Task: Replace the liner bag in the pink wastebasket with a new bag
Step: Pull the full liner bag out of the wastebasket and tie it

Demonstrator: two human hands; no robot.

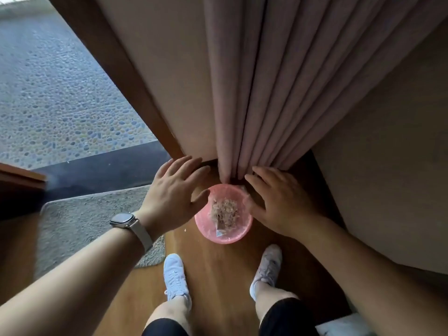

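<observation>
A lived-in room of a home is shown, as is indicated by the pink pleated curtain (261, 88) hung to the wooden floor (218, 275), the grey rug (80, 229), and the pebbled terrace (55, 100) seen outside.

Pink wastebasket on the wooden floor

The round pink wastebasket (224, 235) stands upright at the foot of the curtain, seen from above. A thin clear liner bag (244, 193) covers its rim, and crumpled brownish scraps (224, 213) lie inside at the bottom.
</observation>
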